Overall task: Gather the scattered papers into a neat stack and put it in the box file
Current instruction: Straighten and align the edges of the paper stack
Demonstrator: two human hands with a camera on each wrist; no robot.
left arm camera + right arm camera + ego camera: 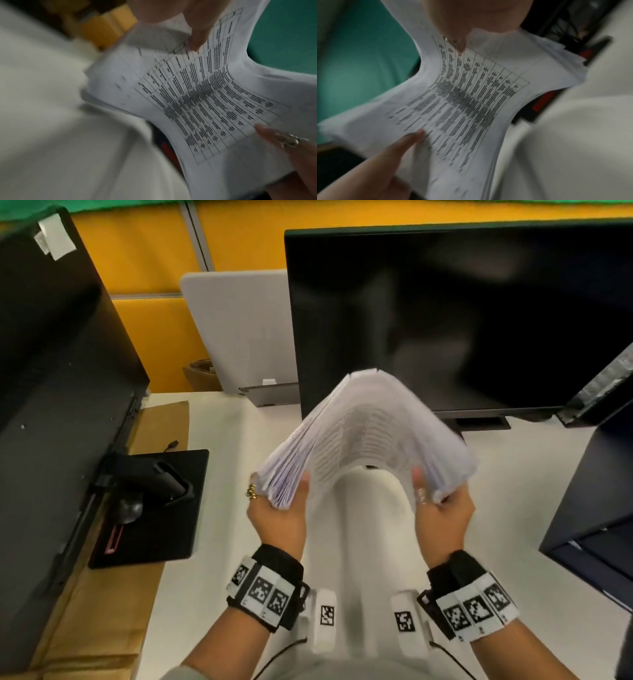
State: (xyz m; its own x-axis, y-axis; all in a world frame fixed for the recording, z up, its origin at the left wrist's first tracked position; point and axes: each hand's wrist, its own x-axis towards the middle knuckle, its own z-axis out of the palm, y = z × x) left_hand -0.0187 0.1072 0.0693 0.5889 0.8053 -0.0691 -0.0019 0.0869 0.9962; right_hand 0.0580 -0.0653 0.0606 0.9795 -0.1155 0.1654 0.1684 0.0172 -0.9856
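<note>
**Holding a bowed stack of papers above the desk**

Gripped at its two short ends, the stack of papers [363,433] is held off the white desk [212,433] and bent upward into an arch, its far edge raised in front of the dark monitor [445,313]. The left end is pinched by the left hand [277,515], thumb on the near face and fingers curled behind; rings are seen on that hand. The right end is pinched likewise by the right hand [442,515]. In the left wrist view a printed table is visible on the near sheet [197,101], with the right hand's fingertip [262,129] laid on it; the picture is blurred. The same table is shown in the right wrist view [462,108], with the right thumb [412,138] pressed to the page. The sheet edges are fanned slightly at the left end and are not flush. A dark blue box [589,508] stands at the right of the desk, well apart from the papers; whether this is the box file cannot be told. A second monitor's black base [154,508] rests on the desk at the left.
</note>
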